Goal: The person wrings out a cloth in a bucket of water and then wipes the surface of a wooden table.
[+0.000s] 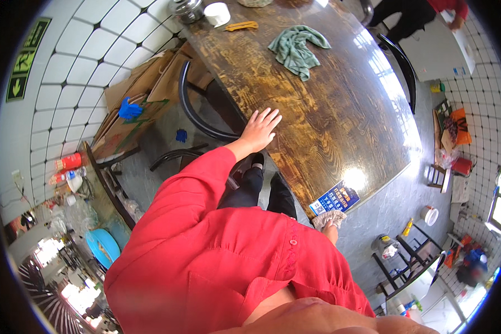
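Note:
My left hand [260, 130] rests on the near left edge of a brown wood-grain table [313, 112], fingers spread and holding nothing. Down at the table's near corner, my right hand [330, 232] grips a beige cloth [329, 218]. That cloth touches the corner beside a blue printed sticker [334, 198] that bears writing and a code. Farther up the tabletop lies a crumpled green cloth [297, 49]. Beyond it to the left are a yellow utility knife [241, 26] and a white roll or cup [217, 14], with a metal pot [186, 9] at the far corner.
A black-framed chair [186, 100] stands against the table's left side, near flattened cardboard [150, 87] bearing a blue glove [130, 109]. Another chair [401, 69] is on the right. A person [405, 14] stands at the far right. A white bucket [430, 215] sits on the floor.

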`<state>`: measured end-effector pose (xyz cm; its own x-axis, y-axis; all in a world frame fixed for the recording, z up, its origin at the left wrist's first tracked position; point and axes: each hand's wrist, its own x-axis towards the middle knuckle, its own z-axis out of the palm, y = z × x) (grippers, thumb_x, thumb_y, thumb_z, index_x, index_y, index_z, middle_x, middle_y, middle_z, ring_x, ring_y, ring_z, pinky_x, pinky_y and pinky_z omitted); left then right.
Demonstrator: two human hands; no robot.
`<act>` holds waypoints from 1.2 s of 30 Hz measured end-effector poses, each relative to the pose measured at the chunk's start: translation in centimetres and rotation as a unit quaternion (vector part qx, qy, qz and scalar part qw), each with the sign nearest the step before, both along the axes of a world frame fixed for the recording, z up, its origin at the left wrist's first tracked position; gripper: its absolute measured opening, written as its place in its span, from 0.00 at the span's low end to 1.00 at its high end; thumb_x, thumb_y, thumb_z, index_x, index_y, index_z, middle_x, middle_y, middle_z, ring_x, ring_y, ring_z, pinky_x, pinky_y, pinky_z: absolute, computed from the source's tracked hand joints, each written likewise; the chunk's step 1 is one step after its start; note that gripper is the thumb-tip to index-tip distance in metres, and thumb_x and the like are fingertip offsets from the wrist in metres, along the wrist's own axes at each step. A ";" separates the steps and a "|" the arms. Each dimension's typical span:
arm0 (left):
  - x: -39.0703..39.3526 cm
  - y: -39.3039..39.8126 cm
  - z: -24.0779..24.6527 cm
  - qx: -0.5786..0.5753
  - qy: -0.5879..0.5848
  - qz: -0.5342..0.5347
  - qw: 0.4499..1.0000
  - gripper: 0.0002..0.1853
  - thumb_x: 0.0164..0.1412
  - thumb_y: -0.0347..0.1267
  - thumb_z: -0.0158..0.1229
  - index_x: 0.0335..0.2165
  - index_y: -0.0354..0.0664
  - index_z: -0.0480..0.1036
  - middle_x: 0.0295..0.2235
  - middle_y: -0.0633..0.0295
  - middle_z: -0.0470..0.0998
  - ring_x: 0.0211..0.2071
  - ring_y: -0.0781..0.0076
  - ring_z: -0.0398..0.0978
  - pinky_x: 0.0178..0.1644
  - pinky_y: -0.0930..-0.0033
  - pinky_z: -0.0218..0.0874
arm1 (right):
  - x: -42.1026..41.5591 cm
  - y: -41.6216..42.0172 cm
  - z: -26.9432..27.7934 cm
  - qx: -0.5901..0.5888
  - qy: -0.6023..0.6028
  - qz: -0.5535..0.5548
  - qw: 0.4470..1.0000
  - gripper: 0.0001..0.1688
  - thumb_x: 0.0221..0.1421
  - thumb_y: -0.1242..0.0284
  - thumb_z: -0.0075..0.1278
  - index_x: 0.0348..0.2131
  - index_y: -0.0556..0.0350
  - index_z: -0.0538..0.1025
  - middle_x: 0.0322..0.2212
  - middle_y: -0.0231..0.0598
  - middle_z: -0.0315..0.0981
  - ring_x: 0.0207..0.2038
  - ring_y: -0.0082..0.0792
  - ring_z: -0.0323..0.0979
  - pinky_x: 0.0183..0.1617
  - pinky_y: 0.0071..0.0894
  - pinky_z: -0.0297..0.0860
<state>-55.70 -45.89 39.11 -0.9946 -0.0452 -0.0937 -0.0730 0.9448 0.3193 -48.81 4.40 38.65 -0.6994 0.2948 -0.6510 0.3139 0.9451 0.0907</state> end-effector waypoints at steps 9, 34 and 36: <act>12.3 -3.7 0.5 0.018 -0.086 0.126 0.988 0.34 0.56 0.37 0.59 0.61 0.45 0.61 0.64 0.59 0.58 0.66 0.55 0.54 0.69 0.45 0.41 | -4.5 0.1 0.9 0.033 -0.135 0.221 0.965 0.33 0.64 0.54 0.34 0.39 0.64 0.80 0.41 0.60 0.77 0.47 0.57 0.75 0.54 0.52 0.68; 18.2 -9.7 0.5 0.028 -0.037 0.268 0.962 0.36 0.55 0.34 0.59 0.62 0.41 0.59 0.66 0.57 0.55 0.68 0.56 0.49 0.70 0.53 0.41 | -9.9 -25.1 0.1 -0.208 0.156 0.602 0.755 0.44 0.50 0.67 0.52 0.65 0.44 0.59 0.65 0.42 0.51 0.67 0.52 0.48 0.71 0.52 0.40; 18.6 -9.9 0.5 0.038 -0.016 0.258 0.965 0.39 0.55 0.34 0.60 0.63 0.40 0.56 0.67 0.55 0.53 0.68 0.53 0.48 0.70 0.53 0.43 | -9.7 -24.4 -0.3 -0.206 0.140 0.593 0.766 0.43 0.52 0.63 0.49 0.66 0.46 0.58 0.66 0.44 0.49 0.67 0.54 0.46 0.71 0.53 0.38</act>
<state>-37.06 -55.82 39.60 -0.8375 -0.5262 -0.1471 -0.5395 0.7537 0.3753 -58.52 -19.95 38.37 -0.4465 -0.8452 -0.2938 -0.8342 0.5120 -0.2051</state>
